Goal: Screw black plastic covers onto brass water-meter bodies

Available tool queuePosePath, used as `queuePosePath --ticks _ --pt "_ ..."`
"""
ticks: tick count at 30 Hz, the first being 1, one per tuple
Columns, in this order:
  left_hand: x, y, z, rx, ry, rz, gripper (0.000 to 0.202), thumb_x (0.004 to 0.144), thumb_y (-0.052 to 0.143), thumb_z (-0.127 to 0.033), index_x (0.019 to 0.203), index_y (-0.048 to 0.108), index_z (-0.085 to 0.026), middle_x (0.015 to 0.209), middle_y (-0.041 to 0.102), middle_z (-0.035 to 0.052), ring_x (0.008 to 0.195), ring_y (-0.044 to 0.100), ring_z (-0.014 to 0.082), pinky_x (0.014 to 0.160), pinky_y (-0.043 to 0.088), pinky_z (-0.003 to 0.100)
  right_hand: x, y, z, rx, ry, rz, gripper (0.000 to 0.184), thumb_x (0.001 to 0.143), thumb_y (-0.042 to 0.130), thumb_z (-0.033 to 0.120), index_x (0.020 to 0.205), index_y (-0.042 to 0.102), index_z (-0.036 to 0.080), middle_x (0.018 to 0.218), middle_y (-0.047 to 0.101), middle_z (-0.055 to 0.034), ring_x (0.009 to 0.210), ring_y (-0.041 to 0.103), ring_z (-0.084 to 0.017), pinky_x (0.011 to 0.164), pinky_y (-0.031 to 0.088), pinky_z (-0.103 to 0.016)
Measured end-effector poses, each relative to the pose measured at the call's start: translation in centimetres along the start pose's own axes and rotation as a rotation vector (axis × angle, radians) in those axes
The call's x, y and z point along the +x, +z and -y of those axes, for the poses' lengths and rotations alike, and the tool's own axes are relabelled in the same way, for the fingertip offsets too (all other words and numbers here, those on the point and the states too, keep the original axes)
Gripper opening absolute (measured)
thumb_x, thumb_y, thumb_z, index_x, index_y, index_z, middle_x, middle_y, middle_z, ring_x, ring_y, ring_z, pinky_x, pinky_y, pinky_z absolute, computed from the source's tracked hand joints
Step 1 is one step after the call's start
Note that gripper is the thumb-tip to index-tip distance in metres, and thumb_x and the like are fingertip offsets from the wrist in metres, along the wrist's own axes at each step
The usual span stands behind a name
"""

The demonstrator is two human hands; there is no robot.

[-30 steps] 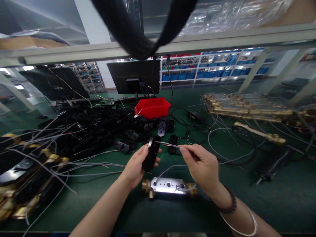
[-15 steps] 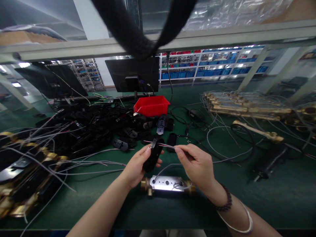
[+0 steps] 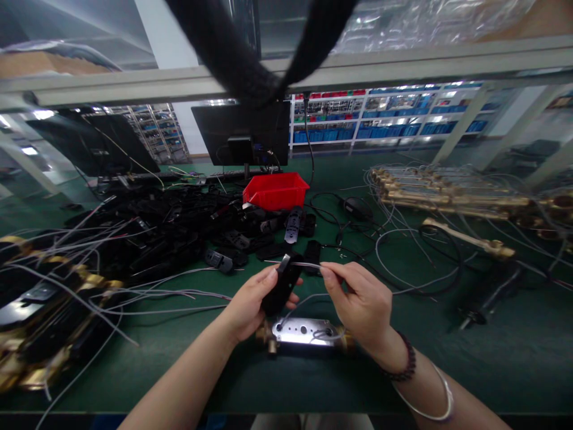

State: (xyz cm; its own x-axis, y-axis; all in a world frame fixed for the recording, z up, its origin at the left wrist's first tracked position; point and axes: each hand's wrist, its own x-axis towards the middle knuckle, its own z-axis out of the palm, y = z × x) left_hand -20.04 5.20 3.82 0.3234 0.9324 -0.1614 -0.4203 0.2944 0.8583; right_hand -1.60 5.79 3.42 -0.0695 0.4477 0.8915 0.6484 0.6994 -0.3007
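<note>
My left hand (image 3: pixel 253 301) is closed around a black plastic housing (image 3: pixel 282 286), tilted over the bench. Between thumb and fingertips, my right hand (image 3: pixel 358 298) pinches a thin grey cable (image 3: pixel 308 265). The cable runs into the upper end of the housing, and its thin stripped end pokes out on the far left side. Below both hands lies a brass body with a shiny metal plate (image 3: pixel 304 329); a grey cable loops from the plate. Its ends are partly behind my hands.
A heap of black plastic parts (image 3: pixel 170 227) covers the left back, with a red bin (image 3: pixel 275 191) behind. Brass bodies with grey cables (image 3: pixel 58 286) lie at left, more brass pieces (image 3: pixel 430 188) at right. A black power screwdriver-like tool (image 3: pixel 492 292) rests at right.
My right hand and the housing have shifted slightly right. The cable reaches less far out on the housing's left side relative to before, and the housing is turned a little.
</note>
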Motion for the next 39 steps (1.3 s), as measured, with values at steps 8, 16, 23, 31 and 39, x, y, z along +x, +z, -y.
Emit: queuePosePath --ticks 8,16,23,31,39 --pt "-0.1 0.3 0.2 0.028 -0.021 0.003 0.05 0.068 0.075 -0.047 0.104 0.065 -0.013 0.088 0.07 0.0099 0.068 0.065 0.0166 0.065 0.051 0.027 -0.4 0.5 0.2 0.008 -0.043 0.15 0.013 0.088 0.055 0.018 0.091 0.067 0.017 0.074 0.067 -0.0051 0.065 0.061 -0.015 0.061 0.05 -0.027" --pt "-0.1 0.2 0.7 0.432 0.192 -0.088 0.052 0.075 0.068 -0.043 0.121 0.06 -0.019 0.111 0.067 0.0092 0.081 0.063 0.019 0.077 0.049 0.031 -1.0 1.7 0.9 0.409 0.509 0.19 0.009 0.086 0.053 0.026 0.085 0.057 0.018 0.077 0.061 -0.0044 0.068 0.06 -0.015 0.061 0.052 -0.028" --pt "0.6 0.2 1.1 0.886 0.47 -0.025 0.039 0.084 0.056 -0.031 0.122 0.061 -0.023 0.124 0.061 0.0086 0.117 0.053 0.0255 0.103 0.036 0.038 -0.5 2.2 -0.1 0.776 0.763 0.187 0.029 0.074 0.067 0.039 0.072 0.046 0.02 0.065 0.054 0.0011 0.057 0.057 -0.014 0.052 0.051 -0.026" --pt "0.9 2.9 -1.0 1.242 0.637 -0.085 0.029 0.073 0.069 -0.03 0.101 0.071 -0.025 0.104 0.068 0.0101 0.099 0.059 0.0294 0.091 0.043 0.04 1.4 0.0 -0.7 0.417 0.226 0.159 0.013 0.08 0.062 0.024 0.091 0.069 0.02 0.093 0.068 -0.0075 0.09 0.061 -0.02 0.081 0.051 -0.035" --pt "0.5 4.9 -3.3 1.314 0.349 0.004 0.027 0.064 0.073 -0.033 0.091 0.071 -0.026 0.08 0.07 0.0028 0.072 0.061 0.0237 0.068 0.044 0.031 3.3 -2.6 -6.5 0.609 0.793 -0.512 0.027 0.076 0.063 0.044 0.078 0.065 0.017 0.082 0.068 -0.0062 0.06 0.056 -0.011 0.053 0.047 -0.024"
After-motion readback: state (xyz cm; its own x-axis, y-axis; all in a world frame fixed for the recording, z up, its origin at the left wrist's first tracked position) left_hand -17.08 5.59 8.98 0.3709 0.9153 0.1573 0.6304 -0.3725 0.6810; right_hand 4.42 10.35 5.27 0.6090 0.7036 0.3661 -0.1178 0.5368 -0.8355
